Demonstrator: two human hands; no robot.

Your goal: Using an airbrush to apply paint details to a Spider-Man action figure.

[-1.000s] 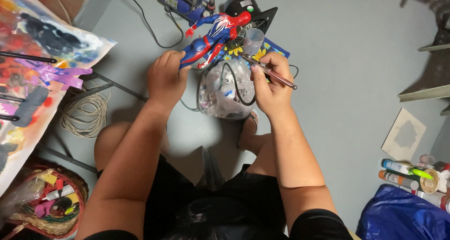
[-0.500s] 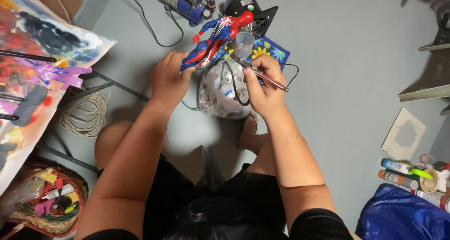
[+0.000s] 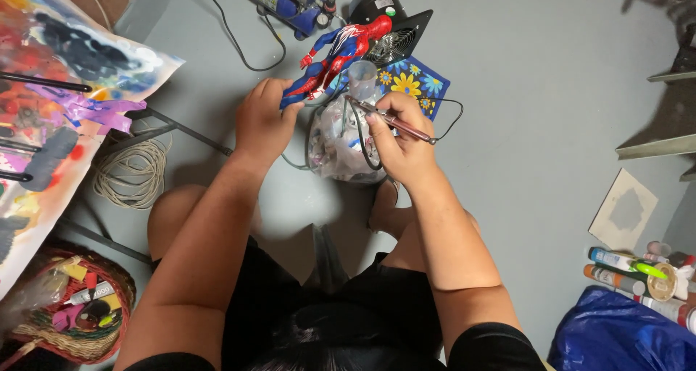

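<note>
Though shifted slightly, figure (image 3: 337, 55) unreleased.

floor (image 3: 522, 88) grey | on it: rope coil (image 3: 130, 174), fan (image 3: 395, 23), basket (image 3: 72, 313)

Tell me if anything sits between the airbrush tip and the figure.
Nothing visible does. The right hand holds the airbrush with its tip aimed left toward the figure, gripped by the left hand. A clear cup stands just behind the gap, not in it.

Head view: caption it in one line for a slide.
Seated on the floor, left hand grips a red-and-blue figure while right hand aims an airbrush at it.
</note>
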